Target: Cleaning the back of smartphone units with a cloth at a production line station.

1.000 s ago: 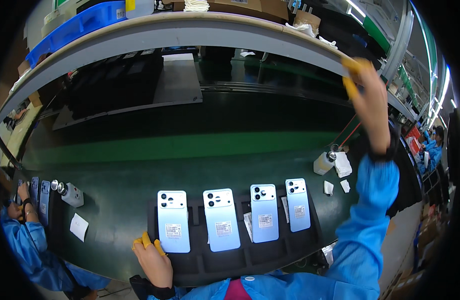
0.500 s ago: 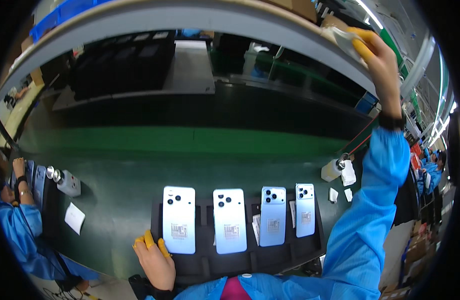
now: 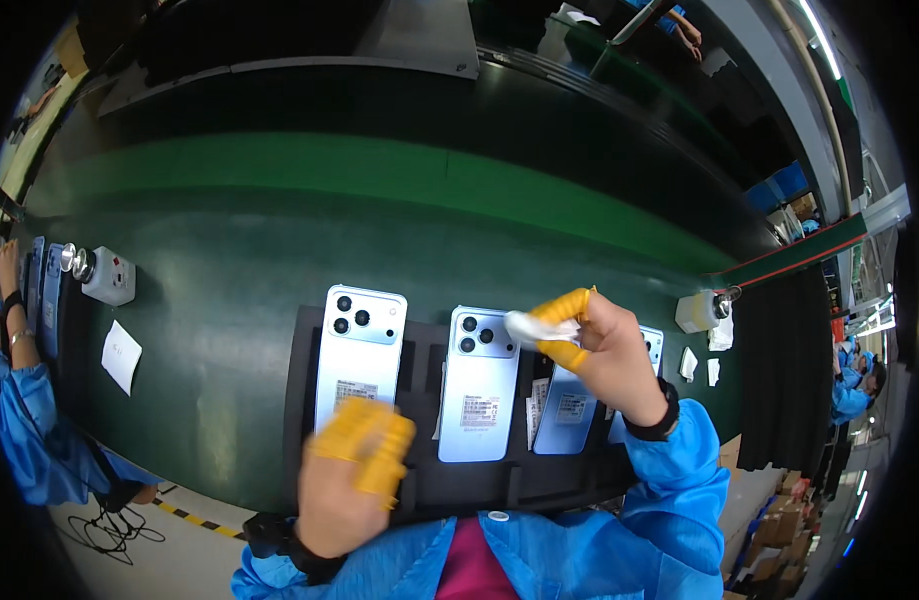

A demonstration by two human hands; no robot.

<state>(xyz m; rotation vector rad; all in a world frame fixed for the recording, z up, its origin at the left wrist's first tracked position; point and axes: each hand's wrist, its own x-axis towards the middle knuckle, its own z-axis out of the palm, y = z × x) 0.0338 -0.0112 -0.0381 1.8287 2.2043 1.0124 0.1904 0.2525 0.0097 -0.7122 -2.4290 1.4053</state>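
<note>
Four phones lie in a row in a black tray (image 3: pixel 480 490), backs up, camera bumps away from me. The leftmost light-blue phone (image 3: pixel 363 335) has its lower end covered by my left hand (image 3: pixel 345 480). Yellow finger covers are on that hand; its fingers are smeared by motion, so its grip is unclear. A folded white cloth (image 3: pixel 533 327) is pinched in my right hand (image 3: pixel 605 350), above the camera end of the second phone (image 3: pixel 477 400). Behind that hand are a bluer third phone (image 3: pixel 563 415) and a mostly hidden fourth phone (image 3: pixel 653 345).
White bottles with metal tops stand at the left (image 3: pixel 110 277) and right (image 3: pixel 696 312) of the green bench (image 3: pixel 230 250). A paper slip (image 3: pixel 122 357) lies at the left, white scraps (image 3: pixel 689 364) at the right. A co-worker's arm (image 3: pixel 15 310) is at far left.
My right hand has come down from the upper shelf to the phones, bringing the white cloth. My left hand has moved from beside the leftmost phone onto its lower end. The view has shifted.
</note>
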